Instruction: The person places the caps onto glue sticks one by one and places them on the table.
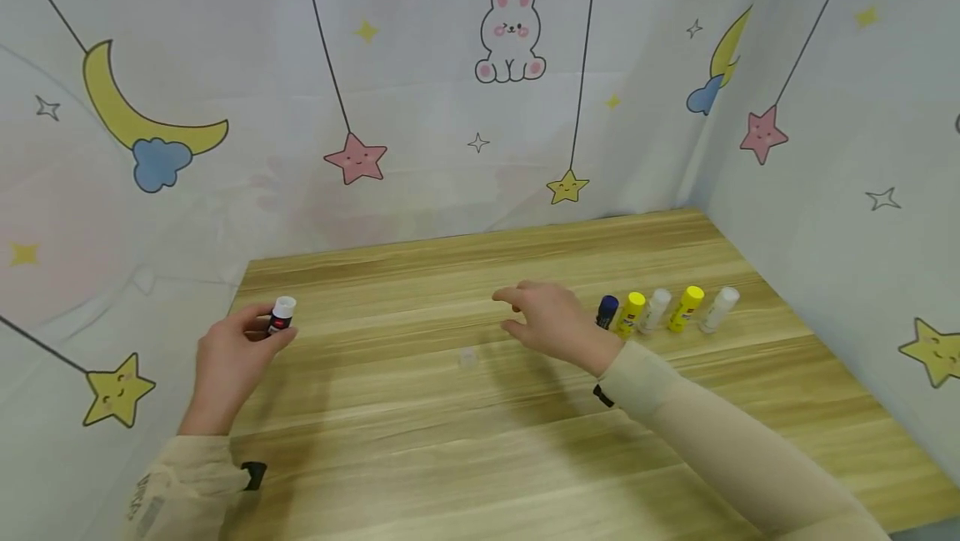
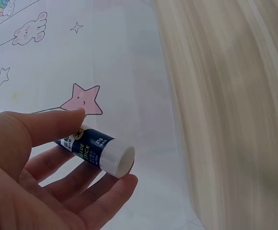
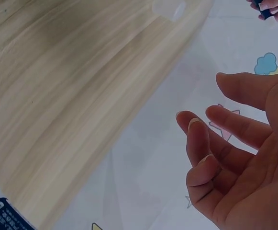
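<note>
In the head view, my left hand (image 1: 238, 358) holds a dark blue glue stick (image 1: 281, 316) with a white end pointing up, over the table's left side. The left wrist view shows the thumb on one side of this glue stick (image 2: 93, 147) and the fingers on the other; its white end looks hollow. My right hand (image 1: 551, 320) hovers above the middle of the table, holding nothing. Its fingers (image 3: 232, 160) are loosely bent and apart from the thumb. Near it on the table lies a small translucent cap (image 1: 468, 357).
Right of the right hand stands a row of glue sticks: a dark blue one (image 1: 607, 312), a yellow one (image 1: 631, 314), a white one (image 1: 656, 311), another yellow one (image 1: 686, 308) and another white one (image 1: 719, 309). A patterned curtain (image 1: 435, 91) borders the wooden table (image 1: 420, 458).
</note>
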{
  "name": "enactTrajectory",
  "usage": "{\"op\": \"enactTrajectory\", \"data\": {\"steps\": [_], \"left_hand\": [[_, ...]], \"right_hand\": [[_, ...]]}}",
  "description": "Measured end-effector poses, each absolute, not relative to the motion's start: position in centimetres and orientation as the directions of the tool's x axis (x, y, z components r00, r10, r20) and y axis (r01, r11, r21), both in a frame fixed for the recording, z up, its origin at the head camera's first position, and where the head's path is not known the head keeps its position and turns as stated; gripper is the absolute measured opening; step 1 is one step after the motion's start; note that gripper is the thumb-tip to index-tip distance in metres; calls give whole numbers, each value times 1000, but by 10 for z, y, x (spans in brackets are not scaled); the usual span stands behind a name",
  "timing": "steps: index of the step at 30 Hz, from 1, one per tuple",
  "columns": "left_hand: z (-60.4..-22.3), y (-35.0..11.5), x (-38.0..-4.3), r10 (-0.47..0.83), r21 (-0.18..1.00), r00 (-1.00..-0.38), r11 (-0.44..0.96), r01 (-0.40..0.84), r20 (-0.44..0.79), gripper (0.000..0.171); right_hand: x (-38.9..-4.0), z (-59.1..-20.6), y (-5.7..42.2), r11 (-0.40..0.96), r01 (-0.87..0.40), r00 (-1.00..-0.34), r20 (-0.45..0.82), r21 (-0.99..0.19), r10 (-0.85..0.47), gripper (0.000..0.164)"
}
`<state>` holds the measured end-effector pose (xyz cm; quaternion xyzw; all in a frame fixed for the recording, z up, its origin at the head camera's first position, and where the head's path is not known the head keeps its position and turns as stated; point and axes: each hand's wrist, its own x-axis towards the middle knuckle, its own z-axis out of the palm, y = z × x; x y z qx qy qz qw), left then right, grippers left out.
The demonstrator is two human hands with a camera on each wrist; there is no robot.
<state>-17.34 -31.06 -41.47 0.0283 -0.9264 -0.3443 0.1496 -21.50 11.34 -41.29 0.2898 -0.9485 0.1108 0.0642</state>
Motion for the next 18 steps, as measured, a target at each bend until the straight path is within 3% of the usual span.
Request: {"op": "enactTrajectory", "data": {"steps": [18], "left_hand": [[-407, -282, -182, -75, 684, -952, 713, 156, 296, 43]], "right_hand": [[-214, -428, 91, 811, -538, -839, 47, -231, -543, 46]]}}
